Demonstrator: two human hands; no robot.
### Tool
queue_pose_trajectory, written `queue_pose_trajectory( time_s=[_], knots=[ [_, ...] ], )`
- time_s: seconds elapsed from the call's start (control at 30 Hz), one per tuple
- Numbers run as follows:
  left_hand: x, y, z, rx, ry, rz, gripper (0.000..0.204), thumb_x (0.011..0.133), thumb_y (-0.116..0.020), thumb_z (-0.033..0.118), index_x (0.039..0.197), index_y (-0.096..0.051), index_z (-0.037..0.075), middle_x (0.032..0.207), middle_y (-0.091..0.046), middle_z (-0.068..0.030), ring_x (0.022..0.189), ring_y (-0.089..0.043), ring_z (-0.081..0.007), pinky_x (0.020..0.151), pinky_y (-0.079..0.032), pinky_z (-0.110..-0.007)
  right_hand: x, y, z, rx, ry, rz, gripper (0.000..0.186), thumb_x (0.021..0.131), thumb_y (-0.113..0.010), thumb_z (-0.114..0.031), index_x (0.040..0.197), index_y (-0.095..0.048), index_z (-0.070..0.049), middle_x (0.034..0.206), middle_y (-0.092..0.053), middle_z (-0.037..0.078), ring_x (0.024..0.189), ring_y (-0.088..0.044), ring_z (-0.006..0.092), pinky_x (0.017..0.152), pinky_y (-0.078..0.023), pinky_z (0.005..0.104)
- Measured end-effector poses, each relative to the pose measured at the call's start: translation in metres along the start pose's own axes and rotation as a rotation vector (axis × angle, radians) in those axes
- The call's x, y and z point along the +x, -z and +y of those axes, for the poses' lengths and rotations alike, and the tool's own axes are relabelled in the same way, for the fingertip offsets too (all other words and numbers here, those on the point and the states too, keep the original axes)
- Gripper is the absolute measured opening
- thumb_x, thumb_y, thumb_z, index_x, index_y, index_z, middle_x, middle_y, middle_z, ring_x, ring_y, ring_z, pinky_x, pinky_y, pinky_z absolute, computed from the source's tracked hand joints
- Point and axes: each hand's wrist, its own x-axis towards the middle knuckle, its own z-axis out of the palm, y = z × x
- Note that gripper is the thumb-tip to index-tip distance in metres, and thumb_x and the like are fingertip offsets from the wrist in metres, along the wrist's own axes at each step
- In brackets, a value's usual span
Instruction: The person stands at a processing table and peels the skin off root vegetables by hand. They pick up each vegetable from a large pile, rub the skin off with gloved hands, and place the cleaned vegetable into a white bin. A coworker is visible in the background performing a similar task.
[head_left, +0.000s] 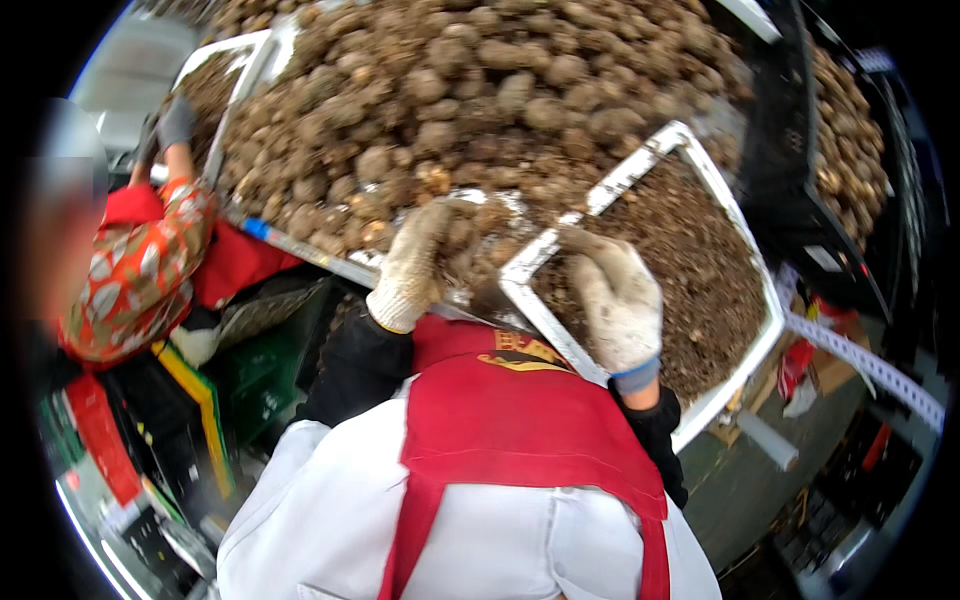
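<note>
My left hand (410, 265), in a soiled white knit glove, curls round a brown, hairy taro (458, 238) at the near edge of the heap. Some of that taro is hidden by the glove. Over the near left side of a white foam box (737, 205), my right hand (615, 300) wears a similar glove with a blue-grey cuff. Its fingers bend together toward the left hand; whatever lies between them is hidden. Loose brown scrapings and soil (690, 270) fill the box. Beyond both hands spreads a big heap of taros (480, 80).
At the left, a person in a patterned orange sleeve (140, 270) reaches gloved hands (175, 125) to another white box (240, 85). A black crate (780, 130) stands tilted at right, with more taros (840, 140) behind it. The metal table edge (330, 262) runs before me.
</note>
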Motion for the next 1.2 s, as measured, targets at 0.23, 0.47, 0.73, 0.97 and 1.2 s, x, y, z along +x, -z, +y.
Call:
queue_pose_trajectory(
  time_s=[0.23,0.47,0.73,0.97,1.2],
  knots=[
    [-0.042,0.203,0.004,-0.088,-0.173,0.968,0.023,0.1,-0.058,0.032,0.087,-0.063,0.014,0.067,-0.057,0.0018,0.041,-0.039,-0.0112,0.037,-0.027,-0.024,-0.004,-0.015,0.032,0.095,-0.061,-0.051,0.025,0.099,-0.059,-0.011,0.118,-0.071,0.0,0.111,-0.07,0.014,0.102,-0.068,0.0267,0.091,-0.053,0.0351],
    [0.005,0.215,-0.052,-0.233,-0.27,0.956,0.027,0.1,-0.062,0.04,0.104,-0.069,0.014,0.088,-0.068,-0.0003,0.069,-0.064,-0.0179,0.055,-0.051,-0.033,0.002,-0.021,0.019,0.088,-0.054,-0.161,0.026,0.099,-0.06,-0.014,0.118,-0.07,0.0,0.107,-0.069,0.016,0.095,-0.069,0.0263,0.085,-0.054,0.0353],
    [-0.008,0.201,-0.052,-0.175,-0.253,0.965,0.028,0.102,-0.056,0.036,0.098,-0.068,0.011,0.078,-0.065,-0.0021,0.055,-0.055,-0.0146,0.047,-0.042,-0.028,0.0,-0.024,0.028,0.126,-0.065,-0.225,0.027,0.101,-0.057,-0.014,0.12,-0.071,0.001,0.109,-0.069,0.014,0.1,-0.068,0.026,0.089,-0.053,0.0351],
    [0.005,0.231,-0.059,-0.306,-0.107,0.869,0.028,0.102,-0.059,0.036,0.08,-0.061,0.02,0.062,-0.054,0.0074,0.043,-0.043,-0.009,0.038,-0.033,-0.025,0.002,-0.03,0.027,0.093,-0.004,-0.28,0.027,0.1,-0.058,-0.015,0.118,-0.071,0.0,0.105,-0.068,0.016,0.098,-0.068,0.0289,0.089,-0.052,0.0357],
    [-0.024,0.2,-0.069,-0.32,0.013,0.897,0.027,0.106,-0.05,0.035,0.094,-0.065,0.017,0.073,-0.066,0.0027,0.056,-0.061,-0.0133,0.044,-0.047,-0.026,-0.006,-0.025,0.03,0.141,-0.052,-0.263,0.027,0.099,-0.058,-0.014,0.117,-0.071,0.001,0.107,-0.07,0.015,0.099,-0.068,0.0283,0.09,-0.053,0.0361]
  ],
)
